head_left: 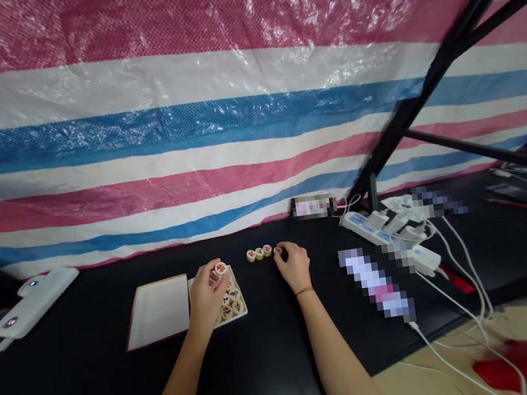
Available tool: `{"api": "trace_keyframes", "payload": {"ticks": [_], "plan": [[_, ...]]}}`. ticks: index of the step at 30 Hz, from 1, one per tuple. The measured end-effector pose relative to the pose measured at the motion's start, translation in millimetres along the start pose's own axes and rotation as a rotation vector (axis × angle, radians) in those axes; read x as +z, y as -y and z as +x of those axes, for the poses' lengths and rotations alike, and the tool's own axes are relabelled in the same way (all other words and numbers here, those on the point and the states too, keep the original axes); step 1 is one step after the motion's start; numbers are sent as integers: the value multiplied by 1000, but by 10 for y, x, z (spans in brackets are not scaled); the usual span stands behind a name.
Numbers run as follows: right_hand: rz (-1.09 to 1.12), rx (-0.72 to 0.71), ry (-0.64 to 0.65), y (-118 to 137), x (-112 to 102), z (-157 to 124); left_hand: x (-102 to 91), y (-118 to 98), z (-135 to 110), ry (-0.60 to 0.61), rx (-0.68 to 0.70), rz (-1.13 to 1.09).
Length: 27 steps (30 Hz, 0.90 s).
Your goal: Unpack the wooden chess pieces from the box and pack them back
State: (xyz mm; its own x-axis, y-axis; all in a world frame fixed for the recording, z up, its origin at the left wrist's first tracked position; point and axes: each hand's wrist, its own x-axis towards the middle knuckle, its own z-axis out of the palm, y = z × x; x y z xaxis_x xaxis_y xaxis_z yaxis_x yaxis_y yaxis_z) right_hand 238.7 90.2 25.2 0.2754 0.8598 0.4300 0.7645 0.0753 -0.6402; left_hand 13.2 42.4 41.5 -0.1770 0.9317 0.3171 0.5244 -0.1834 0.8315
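My left hand pinches a round wooden chess piece with a red character just above a small white box that holds several more such pieces. My right hand rests curled on the black table, its fingertips touching the right end of a short row of three wooden pieces. Whether it grips a piece is hidden. The box's white lid lies flat to the left of the box.
A white power bank lies at the far left. Power strips with plugs and white cables crowd the right side, cables trailing off the front edge. A striped tarp hangs behind. Black frame bars cross at right.
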Motion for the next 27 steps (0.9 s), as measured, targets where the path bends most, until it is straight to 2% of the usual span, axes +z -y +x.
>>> {"api": "trace_keyframes", "payload": {"ticks": [2, 3, 5, 7, 10, 12, 14, 16, 17, 21, 27], "plan": [[190, -114, -61, 201, -21, -85, 6, -55, -28, 3, 104, 106], [304, -173, -33, 314, -21, -147, 12, -79, -43, 9, 155, 139], [458, -283, 138, 534, 0, -293, 28, -112, -73, 27, 252, 183], [523, -320, 269, 707, 33, -425, 40, -123, -93, 41, 330, 220], [563, -291, 321, 794, 57, -487, 45, -119, -99, 48, 408, 289], [556, -251, 283, 710, 39, -410, 34, -113, -89, 52, 438, 329], [482, -178, 156, 522, 4, -265, 3, -102, -69, 66, 436, 357], [334, -87, -22, 277, -22, -105, -47, -79, -42, 81, 407, 373], [253, -59, -45, 154, -25, -36, -76, -62, -27, 85, 390, 376], [59, -44, 46, -181, 25, 92, -171, 13, 25, 62, 329, 345], [31, -33, 61, -236, 90, 62, -217, 39, 50, 51, 275, 323]]}}
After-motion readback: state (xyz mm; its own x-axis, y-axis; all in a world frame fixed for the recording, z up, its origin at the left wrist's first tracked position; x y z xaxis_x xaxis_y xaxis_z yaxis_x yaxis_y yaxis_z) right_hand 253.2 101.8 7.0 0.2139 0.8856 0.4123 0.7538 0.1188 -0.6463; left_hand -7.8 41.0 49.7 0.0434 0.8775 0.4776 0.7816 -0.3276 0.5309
